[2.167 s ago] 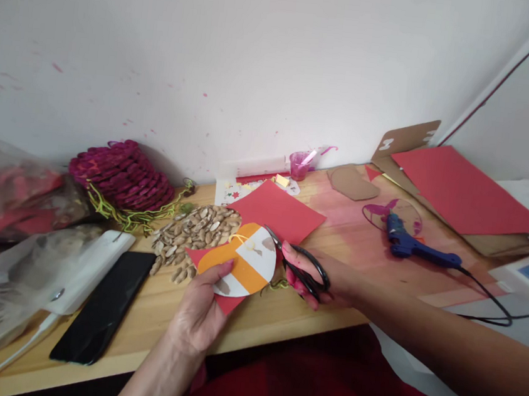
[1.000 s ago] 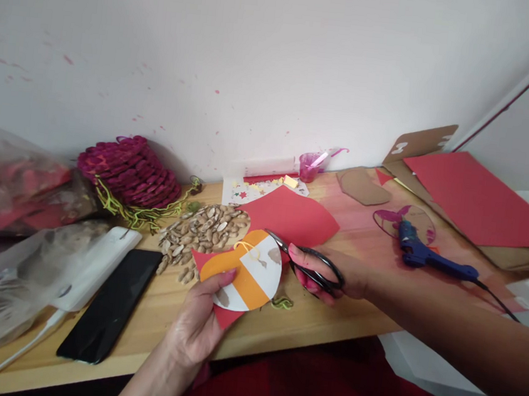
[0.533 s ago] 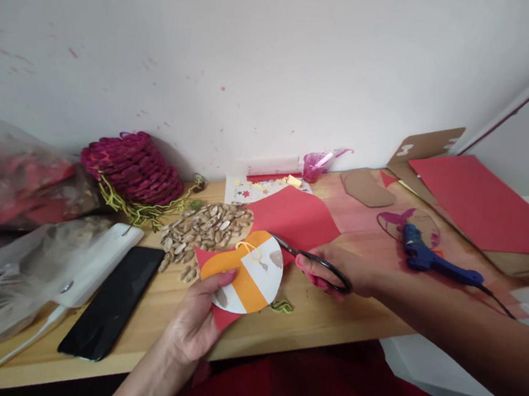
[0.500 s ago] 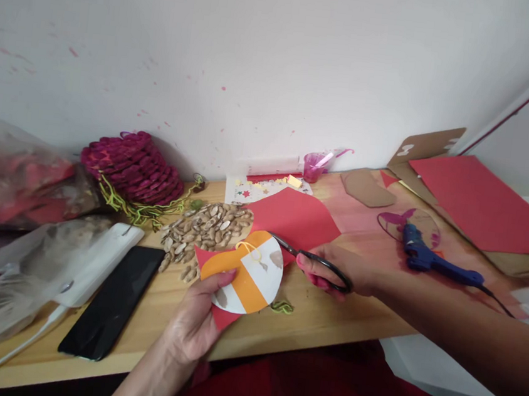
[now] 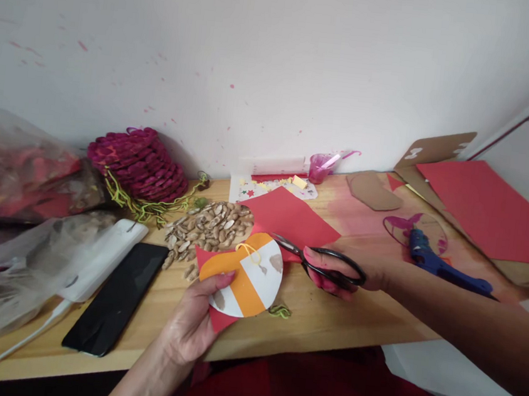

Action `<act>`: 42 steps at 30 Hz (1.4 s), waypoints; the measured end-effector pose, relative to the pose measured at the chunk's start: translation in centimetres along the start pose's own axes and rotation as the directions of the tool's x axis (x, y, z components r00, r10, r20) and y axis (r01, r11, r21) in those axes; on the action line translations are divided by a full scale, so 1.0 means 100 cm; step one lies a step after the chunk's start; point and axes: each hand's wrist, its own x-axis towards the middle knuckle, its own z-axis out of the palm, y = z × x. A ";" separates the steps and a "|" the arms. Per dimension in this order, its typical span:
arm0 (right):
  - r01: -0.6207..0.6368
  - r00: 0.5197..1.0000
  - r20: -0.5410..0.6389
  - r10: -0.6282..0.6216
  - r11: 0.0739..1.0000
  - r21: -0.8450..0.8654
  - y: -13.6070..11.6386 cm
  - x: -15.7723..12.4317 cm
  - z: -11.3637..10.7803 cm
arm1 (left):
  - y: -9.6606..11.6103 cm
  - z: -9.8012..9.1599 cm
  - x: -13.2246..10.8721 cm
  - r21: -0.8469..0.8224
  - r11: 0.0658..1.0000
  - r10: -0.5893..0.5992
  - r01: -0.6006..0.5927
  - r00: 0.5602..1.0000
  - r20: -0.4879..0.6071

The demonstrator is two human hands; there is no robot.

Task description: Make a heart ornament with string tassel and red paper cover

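My left hand [image 5: 192, 323] grips a round orange-and-white paper cutout [image 5: 243, 274] backed with red paper, its thumb pressed on the orange band, just above the table's front edge. My right hand [image 5: 339, 270] has its fingers through the black handles of a pair of scissors [image 5: 319, 263]. The blades point left and meet the cutout's right rim beside a red paper sheet [image 5: 288, 216]. A small yellow thread loop lies on the cutout's top.
On the wooden table [image 5: 308, 319] lie a pile of pale seeds [image 5: 207, 226], a black phone [image 5: 117, 296], a white box [image 5: 104, 257], a magenta woven bundle [image 5: 140, 163], plastic bags [image 5: 11, 222], a blue glue gun [image 5: 442, 262], a pink cup [image 5: 319, 164] and red card [image 5: 490, 209].
My right hand and the scissors have drifted right and slightly up, blades still at the cutout's edge. The view has shifted a little; my left hand keeps its hold.
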 end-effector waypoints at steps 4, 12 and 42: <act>-0.023 0.999 0.028 0.023 1.000 0.005 -0.003 0.007 0.000 | 0.000 -0.002 0.002 0.001 1.000 -0.003 0.003 1.000 0.012; 0.012 0.999 0.052 -0.010 0.999 -0.030 -0.018 0.012 -0.004 | -0.002 -0.004 -0.003 0.020 0.999 -0.045 0.044 0.998 0.035; 0.032 0.999 0.038 -0.023 0.960 -0.279 -0.035 0.019 -0.013 | 0.000 -0.005 -0.010 0.083 0.996 -0.041 0.040 0.999 0.016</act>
